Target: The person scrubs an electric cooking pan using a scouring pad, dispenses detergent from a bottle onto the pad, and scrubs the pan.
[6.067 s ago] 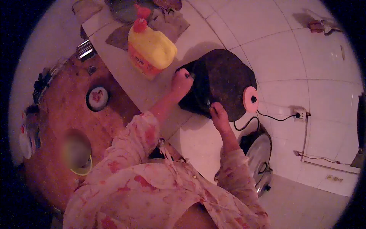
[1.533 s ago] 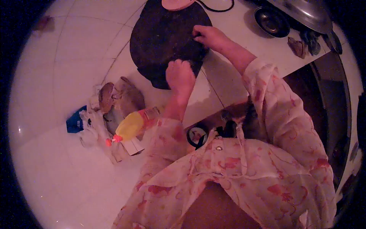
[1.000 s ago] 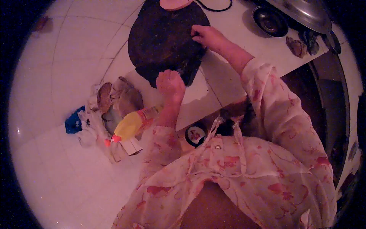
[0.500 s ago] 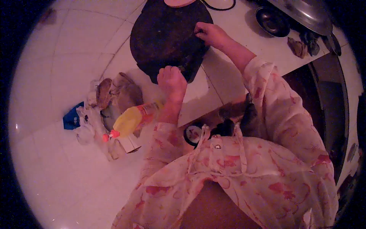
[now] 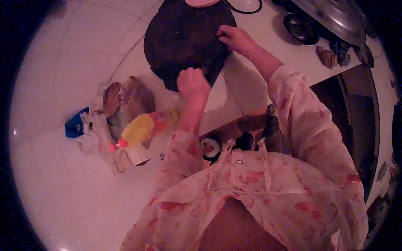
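A large dark, flat round thing [image 5: 188,37] lies on the pale tiled surface at the top middle of the head view. Below its near edge shows a dark, angular-edged layer [image 5: 167,78]. My left hand [image 5: 193,83] is closed over the near side, knuckles up. At the right rim my right hand [image 5: 232,38] has its fingers curled and pressed together. What either hand grips, if anything, is too dark to make out. Left of my left forearm lies a yellow bottle [image 5: 139,130] with a red cap.
Brown shell-like pieces [image 5: 136,98], crumpled clear plastic [image 5: 98,129] and a blue packet [image 5: 76,124] lie on the left. At the upper right are a small black bowl [image 5: 300,28] and a large metal pan or lid [image 5: 335,19]. A pink round edge [image 5: 202,2] shows at the top.
My left hand has shifted slightly up and right along the near edge of the dark round thing. My right hand stays at the rim. The view has moved a little.
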`<state>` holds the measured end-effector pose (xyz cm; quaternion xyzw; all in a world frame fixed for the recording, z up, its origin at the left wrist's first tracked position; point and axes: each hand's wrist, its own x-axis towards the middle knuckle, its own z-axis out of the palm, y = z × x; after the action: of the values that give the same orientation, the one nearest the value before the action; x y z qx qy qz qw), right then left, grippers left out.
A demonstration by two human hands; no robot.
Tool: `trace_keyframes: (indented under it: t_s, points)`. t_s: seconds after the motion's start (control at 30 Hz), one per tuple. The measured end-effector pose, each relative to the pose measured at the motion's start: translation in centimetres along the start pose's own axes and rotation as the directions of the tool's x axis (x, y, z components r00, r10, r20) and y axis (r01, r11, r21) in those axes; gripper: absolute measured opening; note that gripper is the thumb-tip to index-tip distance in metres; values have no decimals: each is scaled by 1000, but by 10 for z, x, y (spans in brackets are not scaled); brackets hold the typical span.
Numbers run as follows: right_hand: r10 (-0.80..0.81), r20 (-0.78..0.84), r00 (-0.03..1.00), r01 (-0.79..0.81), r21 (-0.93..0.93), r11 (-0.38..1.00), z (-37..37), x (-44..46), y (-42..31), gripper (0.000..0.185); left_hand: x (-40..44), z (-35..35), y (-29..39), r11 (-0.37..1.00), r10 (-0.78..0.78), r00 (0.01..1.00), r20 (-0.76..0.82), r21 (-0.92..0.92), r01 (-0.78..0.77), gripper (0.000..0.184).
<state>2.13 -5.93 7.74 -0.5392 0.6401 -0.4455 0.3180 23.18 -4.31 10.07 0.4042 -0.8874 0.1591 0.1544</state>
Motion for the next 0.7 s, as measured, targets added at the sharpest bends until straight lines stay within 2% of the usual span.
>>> trace_keyframes:
  t_s: [0.07,0.13,0.2,0.33,0.4,0.5,0.63,0.7]
  points:
    - [-9,-9,1000,9,1,1000,3,0,7,16,0,-1,-5,999,30,999,-24,-42,-31,7]
    - [-115,-68,991,109,-92,990,5,2,10,16,3,-1,-3,995,61,997,-39,-78,-64,7]
    - [-109,-74,991,102,-103,989,6,4,10,16,16,6,7,968,187,966,-180,-134,-212,7]
    - [-140,-80,987,133,-83,988,7,0,8,9,20,11,17,969,188,962,-198,-124,-215,9]
    - [-132,-79,988,128,-64,990,6,0,10,9,8,7,11,992,112,989,-97,-41,-117,11]
    - [-127,-84,988,122,-53,991,6,0,5,9,-11,4,-12,992,52,992,-111,-107,-64,10]
    - [-101,-67,993,94,-97,991,6,3,8,15,-6,3,-9,972,159,972,-172,-147,-185,10]
    - [-111,-73,991,107,-66,992,4,3,10,15,-5,4,-12,972,144,978,-149,-162,-167,9]
